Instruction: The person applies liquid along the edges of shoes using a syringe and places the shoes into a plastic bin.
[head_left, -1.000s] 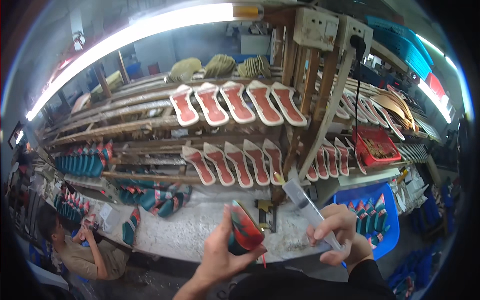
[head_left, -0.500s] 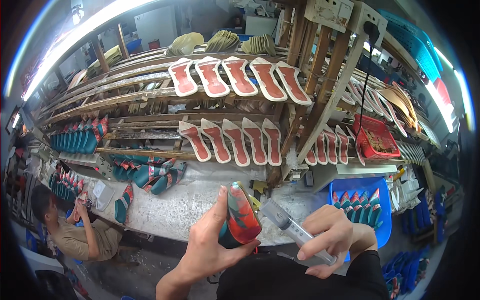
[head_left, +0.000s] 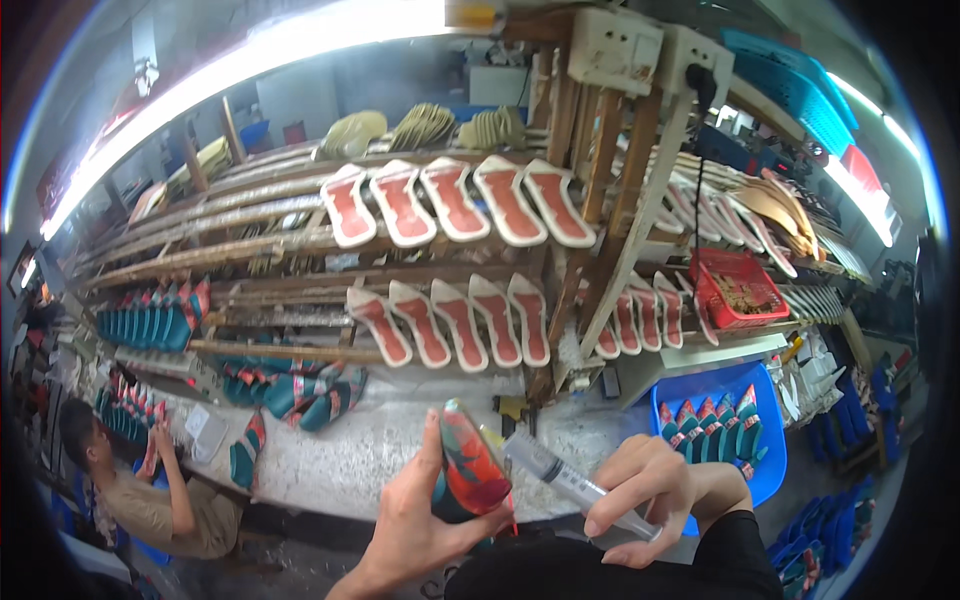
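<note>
My left hand (head_left: 405,520) is wrapped round a shoe (head_left: 470,460) with a pointed toe, patterned in red and green. The thumb lies along its left side, and the toe points away from me. In my right hand (head_left: 645,490) is a large clear plastic syringe (head_left: 560,474), gripped by the barrel's near part. Its tip slants up and left, close to the shoe's right side. Whether tip and shoe touch, I cannot tell. My left palm hides part of the shoe.
A wooden rack holds red-and-white soles (head_left: 450,325) in rows above the worktable (head_left: 390,430). Teal shoes (head_left: 335,400) lie at the left. More stand in a blue bin (head_left: 775,440) at the right, below a red basket (head_left: 740,290). A co-worker (head_left: 165,500) sits at the far left.
The surroundings have shifted downward in the picture as the view tilted up. The shoe and syringe also sit slightly lower, still held close together. My grips look the same.
</note>
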